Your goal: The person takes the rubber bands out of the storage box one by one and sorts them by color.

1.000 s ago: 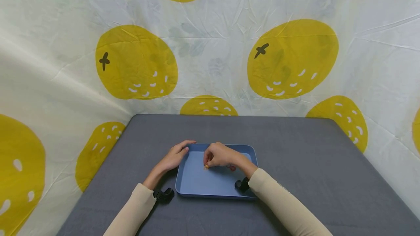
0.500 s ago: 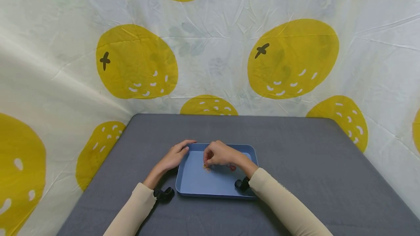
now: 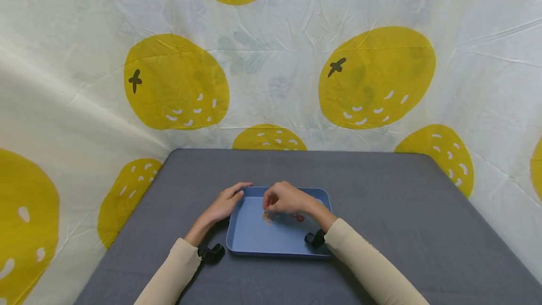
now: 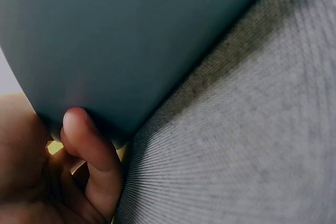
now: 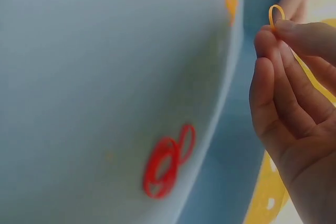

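Observation:
A blue rectangular tray [image 3: 258, 239] lies on the table. My left hand [image 3: 226, 201] holds its far left corner; in the left wrist view a bent finger [image 4: 89, 140] touches the tray's outer wall [image 4: 131, 51]. Above the tray, my right hand [image 3: 282, 197] pinches a small yellow-orange rubber band [image 5: 271, 16] between thumb and fingertip, the loop standing up from them. More orange rubber bands [image 3: 267, 220] lie on the tray below that hand. To their right are red rubber bands [image 3: 299, 218], bunched together, with one loop sticking out in the right wrist view.
The tray's raised rim [image 3: 279, 254] runs all round it. Under it a grey cloth [image 3: 381, 201] covers the table. A white curtain [image 3: 271, 79] with yellow fruit prints hangs behind. Black wrist devices [image 3: 211, 252] sit on both arms.
My right hand has risen slightly off the tray floor, and more of the orange rubber bands below it has come into sight. My left hand stays at the tray's corner.

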{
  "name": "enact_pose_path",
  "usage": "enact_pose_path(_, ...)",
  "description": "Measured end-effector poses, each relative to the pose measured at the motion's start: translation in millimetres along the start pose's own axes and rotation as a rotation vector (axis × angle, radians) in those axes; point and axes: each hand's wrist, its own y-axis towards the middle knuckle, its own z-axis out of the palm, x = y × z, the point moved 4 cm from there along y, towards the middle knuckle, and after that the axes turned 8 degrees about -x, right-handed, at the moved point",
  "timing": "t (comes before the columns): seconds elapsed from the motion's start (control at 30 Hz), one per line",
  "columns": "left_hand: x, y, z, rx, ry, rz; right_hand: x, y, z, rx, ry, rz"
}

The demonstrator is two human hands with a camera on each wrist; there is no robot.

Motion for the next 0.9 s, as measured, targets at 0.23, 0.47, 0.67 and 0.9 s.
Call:
enact_pose_path(0.23,0.6,0.7,0.9,-0.005,-0.029,0.028,-0.8,-11.6,-22.8,-0.054,0.015,0.013)
enact_pose_path(0.47,1.7,0.4,1.1,-0.002,-0.055,0.017,-4.2,-30.1,-47.0,-0.107,0.082,0.03)
enact_pose_path(0.67,1.2,-0.8,1.6,0.006,-0.095,-0.015,-12.9,-48.7,-60.3,-0.169,0.116,0.052)
enact_pose_path(0.9,3.3,-1.6,0.7,0.003,-0.064,-0.024,-17.3,-74.3,-76.0,-0.218,0.099,0.092)
